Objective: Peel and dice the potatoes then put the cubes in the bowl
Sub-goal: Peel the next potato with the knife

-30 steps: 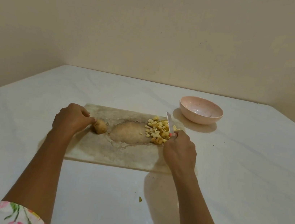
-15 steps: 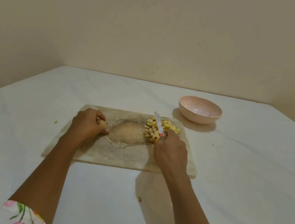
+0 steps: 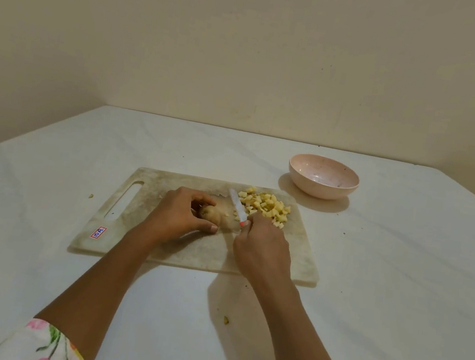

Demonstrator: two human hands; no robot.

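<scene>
Head view: knife (image 3: 237, 208) tip away, leftward

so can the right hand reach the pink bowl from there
Probably yes: the bowl sits just past the far right corner of the board, only the low cube pile lies between, though the right hand grips the knife.

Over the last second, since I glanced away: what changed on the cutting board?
The left hand, gripping the small brown potato, slid right from the left end of the worn pale cutting board to its middle. The right hand drew the white-bladed knife left, out of the yellow potato cubes, toward the potato. The cubes and pink bowl stayed put.
</scene>
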